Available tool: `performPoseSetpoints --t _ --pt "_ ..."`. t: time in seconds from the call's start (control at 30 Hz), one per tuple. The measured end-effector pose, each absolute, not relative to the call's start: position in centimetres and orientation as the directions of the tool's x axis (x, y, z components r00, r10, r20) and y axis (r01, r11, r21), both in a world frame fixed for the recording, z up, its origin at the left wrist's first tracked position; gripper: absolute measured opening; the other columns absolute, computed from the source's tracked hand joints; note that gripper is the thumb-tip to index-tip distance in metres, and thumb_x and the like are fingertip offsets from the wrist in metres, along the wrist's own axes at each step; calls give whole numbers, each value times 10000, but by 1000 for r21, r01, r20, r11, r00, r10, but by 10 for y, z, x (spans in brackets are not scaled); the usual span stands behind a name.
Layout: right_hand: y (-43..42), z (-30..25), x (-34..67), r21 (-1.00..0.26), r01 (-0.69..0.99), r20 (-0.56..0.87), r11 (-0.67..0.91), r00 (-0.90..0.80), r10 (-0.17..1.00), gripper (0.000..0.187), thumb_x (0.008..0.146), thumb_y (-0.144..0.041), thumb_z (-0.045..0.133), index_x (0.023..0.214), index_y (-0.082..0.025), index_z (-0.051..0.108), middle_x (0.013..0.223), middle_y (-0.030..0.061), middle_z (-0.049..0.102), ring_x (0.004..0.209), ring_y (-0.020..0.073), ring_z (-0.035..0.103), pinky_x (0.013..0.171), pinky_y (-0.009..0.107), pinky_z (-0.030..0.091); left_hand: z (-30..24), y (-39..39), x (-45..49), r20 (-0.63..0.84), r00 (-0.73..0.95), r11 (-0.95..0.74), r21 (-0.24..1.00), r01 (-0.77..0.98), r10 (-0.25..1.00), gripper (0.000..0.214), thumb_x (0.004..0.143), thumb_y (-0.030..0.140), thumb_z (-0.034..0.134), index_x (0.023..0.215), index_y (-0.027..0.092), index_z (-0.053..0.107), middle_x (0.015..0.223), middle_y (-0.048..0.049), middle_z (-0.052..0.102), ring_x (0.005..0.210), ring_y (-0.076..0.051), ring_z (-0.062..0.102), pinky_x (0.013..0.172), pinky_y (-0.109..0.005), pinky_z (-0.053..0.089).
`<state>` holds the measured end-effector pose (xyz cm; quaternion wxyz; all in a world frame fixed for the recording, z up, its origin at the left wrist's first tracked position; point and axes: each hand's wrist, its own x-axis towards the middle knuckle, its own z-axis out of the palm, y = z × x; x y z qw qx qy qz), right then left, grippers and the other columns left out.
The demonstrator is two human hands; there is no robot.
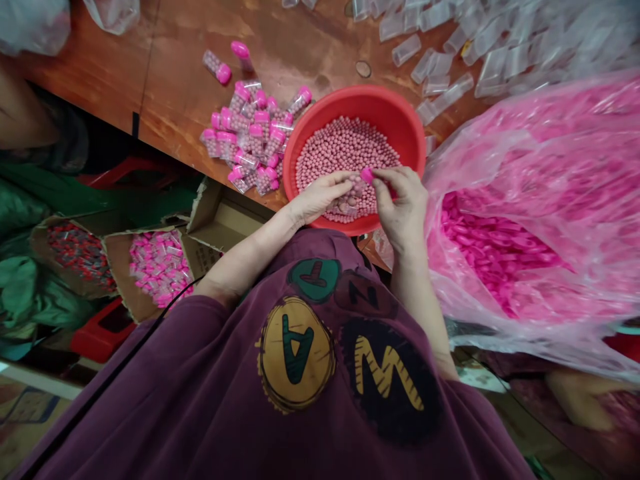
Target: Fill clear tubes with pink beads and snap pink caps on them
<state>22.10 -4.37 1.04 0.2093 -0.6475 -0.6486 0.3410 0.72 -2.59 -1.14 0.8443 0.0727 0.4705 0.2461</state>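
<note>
My left hand (320, 193) is over the near side of a red plastic bowl (414, 127), its fingers closed around a small clear bottle (356, 183) with pink beads in it. At the bottle's mouth, a bright pink cap (367, 175) is pinched between the thumb and fingers of my right hand (404, 203). Whether the cap is seated on the bottle is too small to tell. Many loose pink beads (345, 147) fill the bowl below. To its left, a pile of bead-filled bottles with pink caps (253, 133) lies on the wooden table (180, 73).
Clear empty tubes (435, 67) are heaped at the back right. A large plastic bag of pink caps (500, 253) stands open at my right. Below the table at left are cardboard boxes, one with pink-capped bottles (160, 263). Another person's arm (25, 113) shows at far left.
</note>
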Motion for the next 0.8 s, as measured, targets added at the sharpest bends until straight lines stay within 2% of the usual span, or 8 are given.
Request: performPoseSetpoints --t 0.1,0.17,0.27,0.37,0.47,0.57,0.67,0.8 --pt "-45 10 216 -805 587 -201 -89 -129 971 240 1183 -497 716 1235 -358 904 1208 76 862 1171 318 817 1147 574 667 -11 -27 8 -773 428 876 343 -338 468 121 1150 194 752 1253 180 813 1068 -35 836 810 -122 758 851 -277 657" --pt "-45 8 219 -822 561 -219 -95 -157 963 216 1173 -485 735 1202 -360 909 1193 69 863 1155 311 813 1131 560 671 -10 -29 8 -783 426 884 331 -330 452 119 1154 177 735 1248 179 809 1030 -18 831 775 -108 731 862 -272 661" --pt "-46 4 228 -792 607 -239 -58 -221 946 210 1176 -424 712 1229 -372 909 1226 61 871 1179 312 797 1134 561 668 -11 -30 8 -792 423 890 324 -321 440 71 1136 172 778 1205 178 796 979 -5 824 732 -92 701 805 -239 626" --pt "-48 1 239 -693 721 -230 28 -257 939 233 1178 -395 690 1269 -373 904 1269 75 869 1218 340 763 1169 614 634 -13 -32 6 -803 400 888 328 -323 442 94 1112 181 828 1204 178 803 991 -18 834 737 -94 709 746 -229 574" --pt "-50 0 240 -615 789 -203 12 -173 964 240 1187 -412 670 1271 -365 890 1279 91 850 1241 357 741 1210 652 596 -16 -34 4 -805 374 875 339 -345 460 113 1106 182 835 1218 179 817 1048 -41 847 768 -108 736 758 -258 574" --pt "-52 5 228 -714 693 -199 -101 -63 978 246 1194 -465 679 1294 -357 877 1274 82 846 1232 330 771 1196 600 625 -16 -35 4 -792 392 871 337 -358 468 158 1078 190 869 1228 184 821 1091 -51 860 813 -119 766 788 -266 597" --pt "-52 9 212 -816 538 -251 -210 -2 968 302 1171 -535 703 1279 -318 884 1221 68 874 1142 288 813 1092 520 679 -12 -33 8 -783 412 870 321 -374 466 183 1073 188 870 1246 177 812 1053 -34 854 808 -110 771 759 -234 590" --pt "-54 5 201 -845 457 -285 -279 57 957 364 1118 -587 731 1201 -272 895 1176 62 900 1112 263 835 1039 474 690 -3 -32 13 -790 408 871 306 -386 458 163 1102 167 829 1262 169 802 1009 1 825 757 -70 736 715 -189 559"
